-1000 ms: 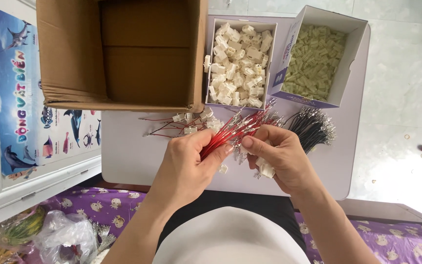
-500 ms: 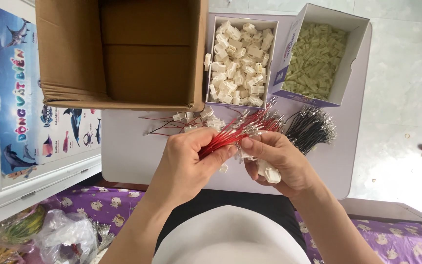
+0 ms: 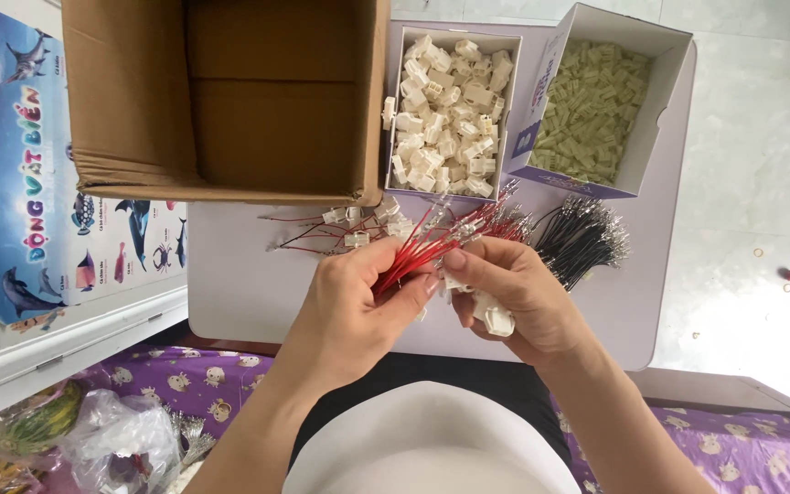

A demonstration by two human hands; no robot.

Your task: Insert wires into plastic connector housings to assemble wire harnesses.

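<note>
Red wires [image 3: 427, 245], a thin bundle with metal tips, sit pinched between the thumb and fingers of the left hand [image 3: 358, 306], fanning up and to the right from the grip toward the far side of the desk [image 3: 240, 284]. The right hand [image 3: 514, 293] meets the bundle just beside the left one, its thumb and forefinger pressed together on one strand near the tips, while its lower fingers curl around a white plastic connector [image 3: 496, 317] tucked against the palm. Both hands hover over the middle of the desk, close to its near edge.

Just beyond the left hand lie a few finished pieces [image 3: 349, 224] (white connectors with short red leads already in them), scattered toward the far left of the pale desk. To the right of the red tips a loose bunch of black wires [image 3: 582, 240] rests on the surface, also metal-tipped, near the right edge.

Along the far edge stand three containers. A large brown cardboard box [image 3: 139, 101] takes the far left corner, open toward the camera. Next to it, touching its flap, is a small white box of white connectors [image 3: 445, 101], heaped nearly full. At the far right corner a second white box [image 3: 596, 105], tilted a little, holds pale greenish connectors.

Beside the desk's left edge stands a white panel with a sea-animal poster [image 3: 57, 183]. Purple patterned fabric [image 3: 185, 380] shows below the near edge, with crumpled clear plastic bags [image 3: 112, 444] at lower left.
</note>
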